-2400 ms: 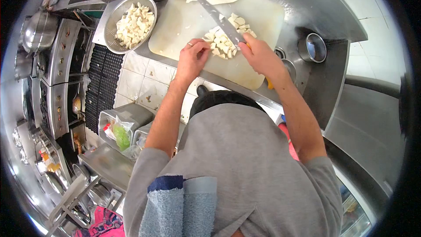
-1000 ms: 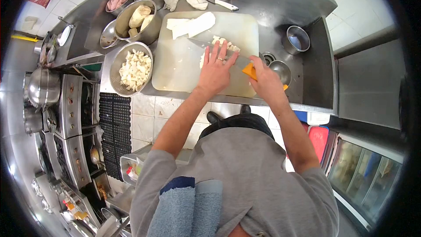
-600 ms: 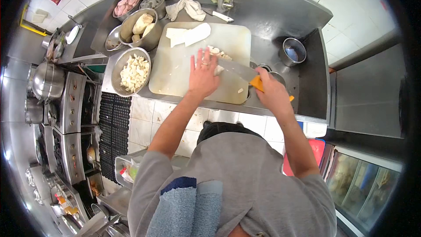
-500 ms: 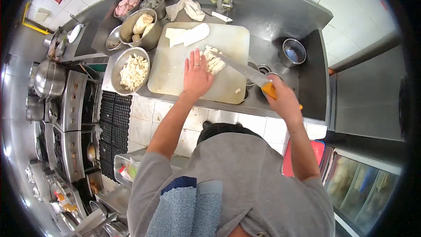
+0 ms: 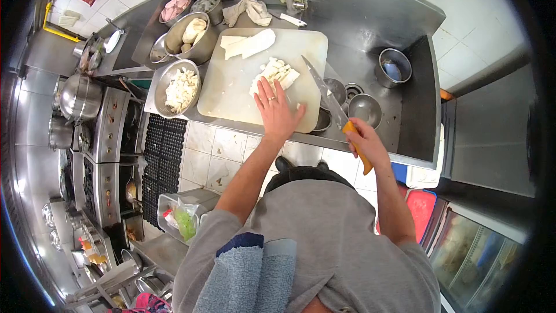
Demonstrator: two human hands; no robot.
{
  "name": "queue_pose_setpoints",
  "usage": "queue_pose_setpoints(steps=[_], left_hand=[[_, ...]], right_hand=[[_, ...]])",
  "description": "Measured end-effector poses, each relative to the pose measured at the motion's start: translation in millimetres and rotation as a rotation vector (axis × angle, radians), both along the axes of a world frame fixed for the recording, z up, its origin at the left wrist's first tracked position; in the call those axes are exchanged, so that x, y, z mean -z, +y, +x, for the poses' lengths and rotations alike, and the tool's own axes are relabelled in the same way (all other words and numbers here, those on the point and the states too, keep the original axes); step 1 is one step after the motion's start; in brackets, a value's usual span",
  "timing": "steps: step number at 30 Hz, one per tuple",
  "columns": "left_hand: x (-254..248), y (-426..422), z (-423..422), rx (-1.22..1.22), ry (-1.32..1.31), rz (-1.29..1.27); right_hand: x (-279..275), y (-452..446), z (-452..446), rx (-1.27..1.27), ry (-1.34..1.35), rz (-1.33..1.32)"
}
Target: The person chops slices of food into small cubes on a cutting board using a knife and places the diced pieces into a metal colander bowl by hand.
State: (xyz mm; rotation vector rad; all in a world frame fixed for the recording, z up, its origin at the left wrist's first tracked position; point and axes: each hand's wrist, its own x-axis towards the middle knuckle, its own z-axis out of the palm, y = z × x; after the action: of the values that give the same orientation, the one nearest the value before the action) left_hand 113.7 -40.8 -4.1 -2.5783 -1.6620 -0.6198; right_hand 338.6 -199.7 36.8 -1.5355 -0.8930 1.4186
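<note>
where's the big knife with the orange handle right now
In the head view, the knife is in the right hand, right of centre, its blade slanting over the right edge of the cutting board.

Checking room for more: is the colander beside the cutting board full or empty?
Partly full: pale pieces are heaped in the colander, leaving bare wall showing.

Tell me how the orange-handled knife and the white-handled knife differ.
The orange-handled knife is gripped in the right hand, its blade slanting over the cutting board; the white-handled knife lies unheld beyond it. The orange-handled knife shows a long blade; the white-handled knife's is hard to make out.
</note>
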Motion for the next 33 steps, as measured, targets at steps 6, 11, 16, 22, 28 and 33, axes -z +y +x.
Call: queue_pose_setpoints(steps=[6,11,16,22,28,33], left_hand=[[11.4,39.6,-32.4,-0.149,-0.123,-0.091],[10.2,55.1,-36.8,0.025,-0.296,-0.203],[-3.8,54.9,-18.7,-0.033,-0.172,-0.088],[3.7,61.3,1.5,-0.216,-0.147,-0.057],[6.7,65.6,-1.8,-0.276,-0.337,-0.066],[10.8,70.6,-12.0,-0.246,-0.549,-0.058]], right_hand=[[17.6,8.4,-4.7,0.050,0.350,-0.118],[33.0,12.5,-27.4,-0.044,0.407,-0.136],[34.9,26.2,-62.2,-0.112,0.315,-0.094],[30.8,35.6,-102.6,-0.140,0.284,-0.097],[36.6,41.2,-125.8,-0.135,0.324,-0.078],[40.8,43.8,-132.9,-0.185,0.283,-0.052]])
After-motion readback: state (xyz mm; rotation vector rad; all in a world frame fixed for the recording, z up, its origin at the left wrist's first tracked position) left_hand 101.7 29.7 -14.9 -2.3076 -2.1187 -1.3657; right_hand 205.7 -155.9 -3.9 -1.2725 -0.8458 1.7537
